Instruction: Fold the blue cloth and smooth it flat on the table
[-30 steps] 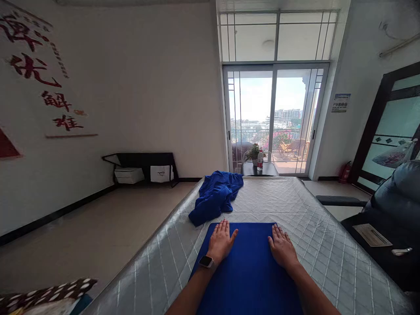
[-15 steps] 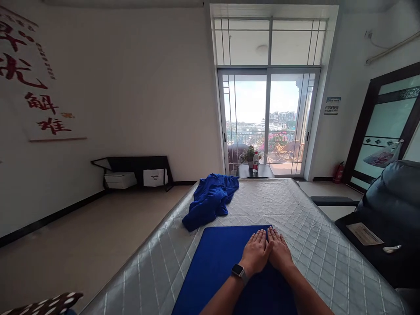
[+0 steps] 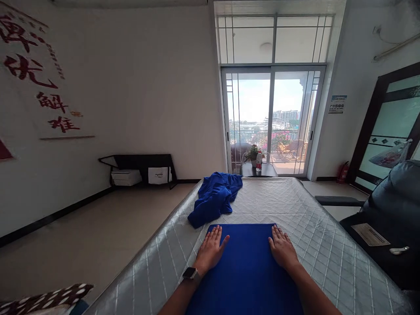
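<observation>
A smooth blue cloth (image 3: 246, 271) lies flat in front of me on a silver quilted mattress (image 3: 157, 262). Flat on its far left corner rests my left hand (image 3: 211, 249), fingers stretched out, thumb apart, a smartwatch (image 3: 190, 273) on the wrist. My right hand (image 3: 282, 247) lies open at the far right corner, its fingers pointing away from me. Neither hand grips anything. Beyond the left hand, a crumpled blue piece of fabric (image 3: 215, 199) sits near the mattress's far left edge. The near end of the flat cloth runs out of view.
A small dark table (image 3: 252, 171) past the mattress carries a potted plant (image 3: 252, 153) and a bottle (image 3: 259, 162). To the right stands a black chair (image 3: 398, 210) with a card on its seat. A patterned brown-and-white fabric (image 3: 59, 299) shows at lower left.
My left hand has moved left from beside the right hand to the cloth's far left corner. The right hand stays near the right corner. The view has shifted slightly.
</observation>
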The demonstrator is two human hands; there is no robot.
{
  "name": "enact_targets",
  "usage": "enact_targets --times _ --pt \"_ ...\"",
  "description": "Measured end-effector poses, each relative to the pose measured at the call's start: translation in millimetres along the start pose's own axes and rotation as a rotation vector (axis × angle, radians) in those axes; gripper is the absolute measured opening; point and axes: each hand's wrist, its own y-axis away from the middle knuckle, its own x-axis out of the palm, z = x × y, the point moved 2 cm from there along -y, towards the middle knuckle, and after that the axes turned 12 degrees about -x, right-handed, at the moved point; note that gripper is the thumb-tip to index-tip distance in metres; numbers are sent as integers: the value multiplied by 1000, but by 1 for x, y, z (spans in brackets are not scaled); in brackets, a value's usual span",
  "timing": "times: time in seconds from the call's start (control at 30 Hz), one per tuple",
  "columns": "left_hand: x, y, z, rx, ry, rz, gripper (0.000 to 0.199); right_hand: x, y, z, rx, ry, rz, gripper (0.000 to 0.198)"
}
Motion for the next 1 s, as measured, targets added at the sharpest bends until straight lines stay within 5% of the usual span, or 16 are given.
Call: enact_targets --times 0.13,0.53,1.0 --pt "4 -1 14 -13 12 -57 75 -1 -1 0 -10 18 17 65" --pt "-6 2 5 -36 31 -77 85 -14 -15 11 -37 55 -40 62" --pt "-5 1 7 -42 41 -27 80 0 -13 -3 -9 14 18 65"
